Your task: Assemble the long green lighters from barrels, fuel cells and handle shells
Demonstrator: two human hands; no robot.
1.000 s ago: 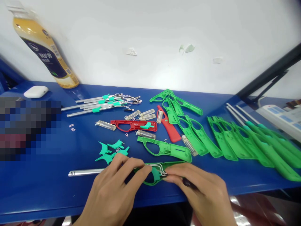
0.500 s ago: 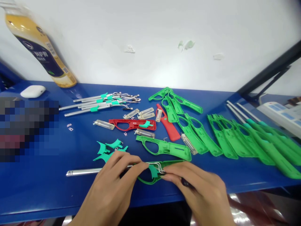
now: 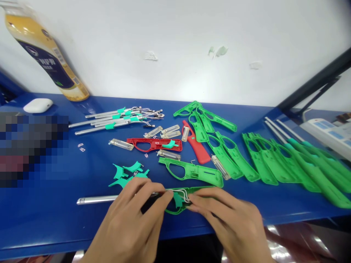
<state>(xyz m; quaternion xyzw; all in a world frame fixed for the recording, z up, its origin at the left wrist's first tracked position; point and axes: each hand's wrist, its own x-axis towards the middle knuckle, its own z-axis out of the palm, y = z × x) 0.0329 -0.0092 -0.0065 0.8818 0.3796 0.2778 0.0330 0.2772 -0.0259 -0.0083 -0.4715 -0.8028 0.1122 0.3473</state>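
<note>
Between both hands (image 3: 131, 215) (image 3: 233, 215), the green shell (image 3: 193, 190) with white wires (image 3: 186, 195).

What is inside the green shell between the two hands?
Inside the green shell, a teal piece and white wires show. The left hand and right hand cover other parts, hiding anything there.

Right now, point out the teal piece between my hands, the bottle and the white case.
Teal piece (image 3: 178, 200): head view, visible middle.
Bottle (image 3: 45, 65): head view, dark label.
White case (image 3: 38, 105): head view, top surface.
</note>
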